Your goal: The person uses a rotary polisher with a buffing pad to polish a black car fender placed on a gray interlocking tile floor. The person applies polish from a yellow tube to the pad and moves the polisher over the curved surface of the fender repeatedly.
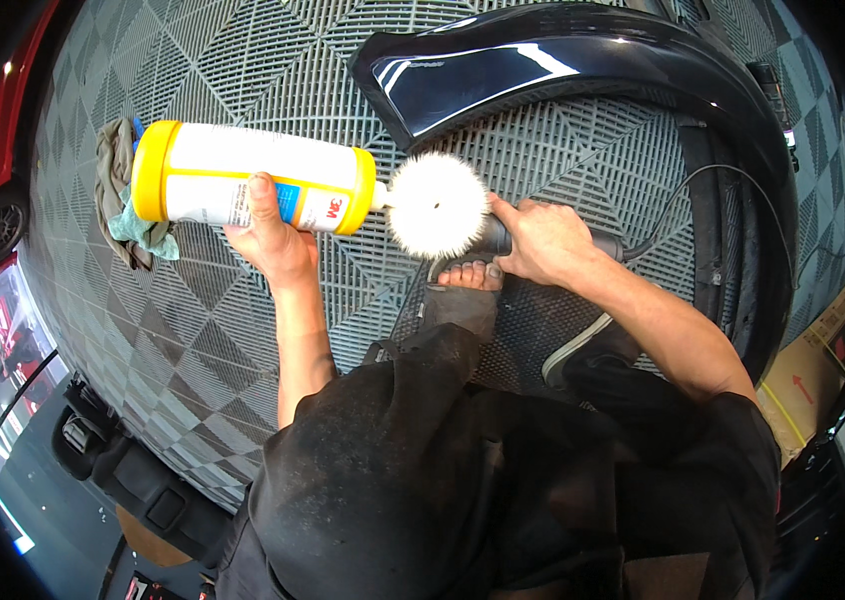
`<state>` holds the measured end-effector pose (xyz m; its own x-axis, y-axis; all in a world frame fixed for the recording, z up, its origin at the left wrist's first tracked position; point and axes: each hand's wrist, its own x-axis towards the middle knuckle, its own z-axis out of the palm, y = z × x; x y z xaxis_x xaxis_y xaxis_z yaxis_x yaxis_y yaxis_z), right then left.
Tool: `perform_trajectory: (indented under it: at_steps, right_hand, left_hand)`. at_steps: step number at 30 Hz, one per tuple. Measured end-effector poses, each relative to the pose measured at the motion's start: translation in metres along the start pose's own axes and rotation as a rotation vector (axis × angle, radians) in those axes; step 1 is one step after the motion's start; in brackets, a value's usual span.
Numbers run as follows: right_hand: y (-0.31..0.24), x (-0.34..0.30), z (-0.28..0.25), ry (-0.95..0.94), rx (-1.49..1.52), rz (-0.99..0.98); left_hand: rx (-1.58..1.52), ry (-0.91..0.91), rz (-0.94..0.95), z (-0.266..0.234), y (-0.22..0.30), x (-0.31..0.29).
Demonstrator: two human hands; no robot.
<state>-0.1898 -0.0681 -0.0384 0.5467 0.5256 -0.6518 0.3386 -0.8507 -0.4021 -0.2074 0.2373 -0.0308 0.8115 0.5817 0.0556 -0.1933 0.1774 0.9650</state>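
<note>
Bottle: A white plastic squeeze bottle with a yellow base and yellow shoulder (pixel 263 180) lies sideways in the air, its pale narrow nozzle (pixel 381 195) at the left edge of the pad; whether tip and fibres touch is hard to tell.
Left hand: The thumb of the left hand (pixel 278 240) presses along the bottle's near side, the other fingers mostly hidden beneath. A light, even squeeze would likely serve better than a hard one.
Pad: A round, white, fluffy wool-like pad (pixel 438 208) faces up, a small dark spot at its centre. Aiming inward from the rim should help liquid stay on the fibres.
Right hand: Fingers of the right hand (pixel 548 243) wrap around a dark, corded power tool (pixel 606 244) behind the pad. A level, steady grip, clear of any switch, seems wise.
Cord: The thin dark cable (pixel 688 180) arcs off to the right, best left slack.
Panel: A glossy black curved car body panel (pixel 488 82) rests on grey grid floor tiles (pixel 243 90) beyond the pad; drips deserve watching.
Foot: Bare toes (pixel 473 276) show just below the pad, a reason for care.
</note>
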Motion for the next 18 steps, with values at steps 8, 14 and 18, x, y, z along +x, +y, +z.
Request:
perform_trajectory:
  at_steps: [8, 14, 18]
  right_hand:
    - [0.000, -0.002, 0.002, 0.048, 0.003, -0.022]
    - [-0.001, -0.004, -0.022, -0.252, 0.278, 0.001]
    - [-0.007, 0.003, -0.025, -0.415, 0.864, -0.166]
  left_hand:
    - [0.443, -0.053, -0.198, -0.053, 0.025, 0.061]
    - [0.811, -0.111, -0.405, -0.120, 0.016, 0.077]
    - [1.073, 0.018, -0.401, -0.162, -0.013, 0.063]
